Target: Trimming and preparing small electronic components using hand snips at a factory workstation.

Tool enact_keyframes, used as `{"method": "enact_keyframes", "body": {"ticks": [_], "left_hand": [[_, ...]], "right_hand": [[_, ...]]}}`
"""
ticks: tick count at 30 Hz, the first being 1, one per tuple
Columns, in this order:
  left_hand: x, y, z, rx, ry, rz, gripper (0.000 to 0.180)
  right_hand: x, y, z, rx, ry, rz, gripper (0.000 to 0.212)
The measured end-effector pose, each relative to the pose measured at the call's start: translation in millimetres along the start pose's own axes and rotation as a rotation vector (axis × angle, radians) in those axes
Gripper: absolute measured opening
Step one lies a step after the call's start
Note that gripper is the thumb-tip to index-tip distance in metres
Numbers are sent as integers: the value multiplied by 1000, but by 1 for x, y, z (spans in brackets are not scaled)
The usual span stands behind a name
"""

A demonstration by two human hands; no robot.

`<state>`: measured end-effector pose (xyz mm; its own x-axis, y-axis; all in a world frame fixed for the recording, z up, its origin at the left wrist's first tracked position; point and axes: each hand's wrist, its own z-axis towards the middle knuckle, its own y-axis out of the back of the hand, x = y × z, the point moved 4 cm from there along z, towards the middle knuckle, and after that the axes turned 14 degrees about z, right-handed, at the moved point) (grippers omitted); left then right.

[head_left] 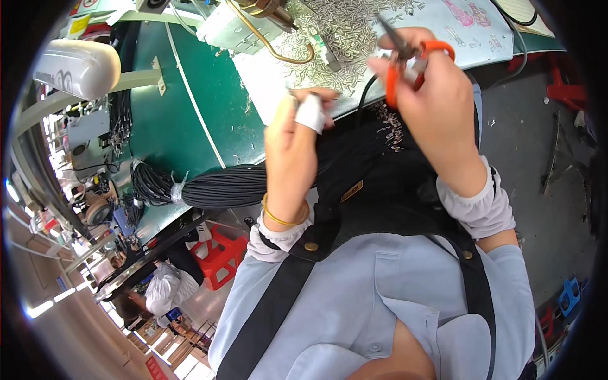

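Observation:
My right hand [440,95] is closed around orange-handled scissors [392,85], whose dark blades point up and to the left. My left hand [291,152] has white tape wrapped on a finger. Its fingers are curled together at the near edge of the white work surface, blurred at the tips, so whatever they may hold cannot be made out. Just beyond them spreads a heap of small silvery metal pieces [354,28]. A thick bundle of black cables [221,185], tied with a clear band, runs in from the left and passes behind my left wrist.
A machine with a bent brass-coloured tube [297,61] stands at the back beside the heap. The green table [190,114] extends left under a white lamp [79,68]. Small metal bits lie on my black apron [373,190]. A red stool [218,256] and another person [171,288] are at lower left.

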<state>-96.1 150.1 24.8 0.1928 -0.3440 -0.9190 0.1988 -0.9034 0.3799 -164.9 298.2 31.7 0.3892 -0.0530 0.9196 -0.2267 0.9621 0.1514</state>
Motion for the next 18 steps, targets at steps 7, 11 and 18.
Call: {"method": "enact_keyframes", "body": {"ticks": [7,11,18], "left_hand": [[-9,-15,-11,-6,-127,76,13],[-1,-8,-11,31,46,-325,13],[8,-7,-12,14,217,-398,17]], "right_hand": [[-1,-10,-10,151,-123,276,15],[-21,-18,-26,159,-452,546,14],[-4,-15,-27,20,345,47,18]]}}
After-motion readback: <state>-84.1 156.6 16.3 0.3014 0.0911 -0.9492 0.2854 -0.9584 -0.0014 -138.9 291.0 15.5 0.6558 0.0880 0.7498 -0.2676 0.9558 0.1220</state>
